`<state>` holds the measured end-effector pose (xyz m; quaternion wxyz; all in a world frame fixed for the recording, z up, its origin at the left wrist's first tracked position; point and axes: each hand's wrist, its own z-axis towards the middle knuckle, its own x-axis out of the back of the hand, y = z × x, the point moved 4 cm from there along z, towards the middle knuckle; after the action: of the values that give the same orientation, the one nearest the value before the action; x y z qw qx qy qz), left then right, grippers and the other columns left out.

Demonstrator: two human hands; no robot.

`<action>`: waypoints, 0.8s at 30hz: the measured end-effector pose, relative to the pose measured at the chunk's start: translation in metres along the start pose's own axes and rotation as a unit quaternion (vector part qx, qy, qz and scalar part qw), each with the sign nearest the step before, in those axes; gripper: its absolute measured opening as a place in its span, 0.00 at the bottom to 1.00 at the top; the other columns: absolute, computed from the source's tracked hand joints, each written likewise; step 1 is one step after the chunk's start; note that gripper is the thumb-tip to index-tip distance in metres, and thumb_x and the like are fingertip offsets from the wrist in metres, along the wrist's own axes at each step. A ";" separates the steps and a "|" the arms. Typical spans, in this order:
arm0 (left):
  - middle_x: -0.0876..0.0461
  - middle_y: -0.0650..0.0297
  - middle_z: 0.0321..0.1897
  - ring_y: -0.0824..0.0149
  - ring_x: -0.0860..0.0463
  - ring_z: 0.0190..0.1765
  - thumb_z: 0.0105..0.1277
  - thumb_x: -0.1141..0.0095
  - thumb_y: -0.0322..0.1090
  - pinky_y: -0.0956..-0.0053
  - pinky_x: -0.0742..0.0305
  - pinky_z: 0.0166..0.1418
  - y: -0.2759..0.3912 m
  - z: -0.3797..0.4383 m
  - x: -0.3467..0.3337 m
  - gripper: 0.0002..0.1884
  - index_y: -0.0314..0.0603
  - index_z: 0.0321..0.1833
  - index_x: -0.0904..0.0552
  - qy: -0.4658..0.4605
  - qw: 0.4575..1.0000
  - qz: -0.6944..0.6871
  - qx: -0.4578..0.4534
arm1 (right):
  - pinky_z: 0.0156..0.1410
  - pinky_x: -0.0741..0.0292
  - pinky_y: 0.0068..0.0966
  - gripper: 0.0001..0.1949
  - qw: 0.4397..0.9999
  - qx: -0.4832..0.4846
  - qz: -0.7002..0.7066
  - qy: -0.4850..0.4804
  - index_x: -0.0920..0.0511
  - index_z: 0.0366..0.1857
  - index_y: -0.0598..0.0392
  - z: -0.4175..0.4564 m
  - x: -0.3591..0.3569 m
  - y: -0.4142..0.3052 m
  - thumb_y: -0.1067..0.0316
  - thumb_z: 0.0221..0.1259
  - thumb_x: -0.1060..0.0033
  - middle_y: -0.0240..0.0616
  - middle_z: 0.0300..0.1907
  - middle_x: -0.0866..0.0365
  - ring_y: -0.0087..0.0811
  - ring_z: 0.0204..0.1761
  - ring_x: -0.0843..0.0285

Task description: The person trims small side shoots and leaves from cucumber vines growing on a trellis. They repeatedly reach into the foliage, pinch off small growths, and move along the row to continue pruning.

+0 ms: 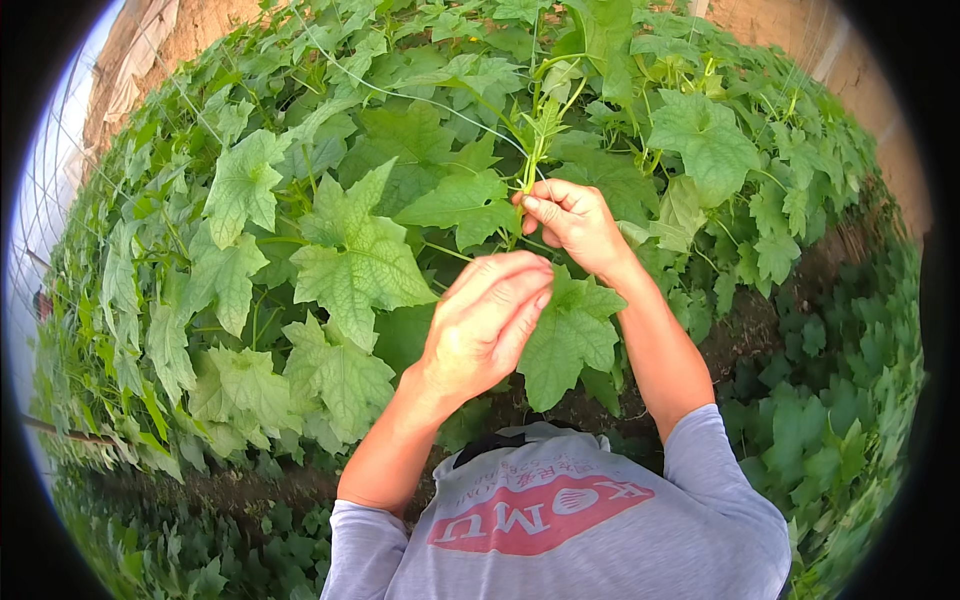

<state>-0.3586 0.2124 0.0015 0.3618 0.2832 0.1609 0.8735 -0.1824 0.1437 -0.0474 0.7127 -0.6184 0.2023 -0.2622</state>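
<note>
My right hand (574, 221) pinches the green stem of a climbing vine (531, 169) between thumb and fingers, just below its leafy growing tip. A thin pale string (427, 101) curves in from the upper left and meets the vine by those fingers. Below and to the left, my left hand (491, 319) is raised with its fingers together and bent; its palm side is partly hidden, so whether it holds anything does not show. A broad lobed leaf (574, 334) hangs right beside it, under my right wrist.
Dense vine foliage (352, 262) surrounds both hands. More thin strings rise among the plants. Dark soil (750, 330) shows at the right, with another row of plants (817, 435) beyond. An earthen wall (787, 30) and a netted, bright side (60, 142) stand behind.
</note>
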 end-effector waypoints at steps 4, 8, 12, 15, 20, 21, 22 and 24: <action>0.17 0.52 0.45 0.53 0.17 0.47 0.62 0.40 0.21 0.67 0.21 0.50 -0.006 0.047 0.025 0.09 0.33 0.45 0.17 0.023 0.979 0.201 0.016 | 0.27 0.38 0.15 0.09 1.000 0.000 -0.014 -0.004 0.17 0.42 0.58 -0.009 -0.010 -0.002 0.65 0.70 0.43 0.26 0.26 0.20 0.12 0.24 0.34; 0.17 0.54 0.39 0.51 0.19 0.44 0.60 0.38 0.25 0.63 0.24 0.49 -0.042 0.049 0.023 0.07 0.34 0.41 0.16 -0.113 0.957 0.262 0.047 | 0.30 0.35 0.16 0.08 0.999 0.006 0.004 -0.031 0.17 0.41 0.59 -0.008 -0.017 -0.003 0.67 0.70 0.43 0.26 0.27 0.20 0.13 0.28 0.30; 0.18 0.59 0.34 0.55 0.22 0.39 0.58 0.37 0.26 0.64 0.30 0.46 -0.048 0.049 0.020 0.05 0.38 0.37 0.16 -0.162 0.946 0.281 0.015 | 0.25 0.41 0.13 0.07 0.999 0.040 -0.005 -0.030 0.18 0.39 0.56 -0.007 -0.018 0.002 0.65 0.70 0.42 0.25 0.25 0.22 0.11 0.21 0.38; 0.19 0.61 0.32 0.56 0.24 0.38 0.57 0.37 0.27 0.65 0.33 0.45 -0.050 0.047 0.018 0.05 0.39 0.36 0.16 -0.178 0.942 0.283 0.019 | 0.29 0.37 0.16 0.06 0.999 0.028 -0.002 -0.040 0.18 0.39 0.58 -0.008 -0.019 0.000 0.67 0.68 0.40 0.25 0.27 0.22 0.13 0.25 0.34; 0.21 0.60 0.31 0.56 0.25 0.36 0.57 0.37 0.26 0.64 0.34 0.43 -0.050 0.046 0.022 0.04 0.39 0.34 0.19 -0.166 0.944 0.285 0.008 | 0.36 0.28 0.19 0.06 0.999 0.003 -0.021 -0.050 0.19 0.38 0.63 -0.010 -0.023 -0.006 0.70 0.67 0.40 0.28 0.29 0.21 0.18 0.31 0.25; 0.21 0.60 0.31 0.56 0.25 0.35 0.57 0.37 0.26 0.64 0.34 0.42 -0.052 0.045 0.023 0.05 0.39 0.34 0.19 -0.147 0.945 0.291 0.017 | 0.36 0.28 0.19 0.06 0.999 0.018 -0.018 -0.048 0.19 0.38 0.63 -0.009 -0.024 -0.004 0.70 0.67 0.40 0.29 0.29 0.21 0.19 0.31 0.25; 0.21 0.60 0.31 0.55 0.25 0.35 0.57 0.37 0.25 0.64 0.34 0.42 -0.053 0.046 0.025 0.05 0.39 0.34 0.20 -0.127 0.946 0.296 0.025 | 0.35 0.28 0.20 0.07 0.998 0.034 -0.015 -0.046 0.19 0.38 0.63 -0.008 -0.025 0.000 0.70 0.67 0.40 0.29 0.29 0.21 0.19 0.30 0.25; 0.22 0.60 0.30 0.56 0.25 0.34 0.56 0.37 0.25 0.64 0.33 0.42 -0.042 0.049 0.027 0.07 0.40 0.37 0.19 -0.100 0.950 0.295 -0.013 | 0.34 0.28 0.22 0.08 0.998 0.039 -0.005 -0.041 0.19 0.38 0.64 -0.006 -0.028 0.007 0.69 0.66 0.40 0.32 0.27 0.20 0.19 0.29 0.25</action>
<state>-0.3221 0.2645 0.0302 0.1063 0.3989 0.0219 0.9106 -0.2066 0.1575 -0.0560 0.7427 -0.6011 0.1591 -0.2484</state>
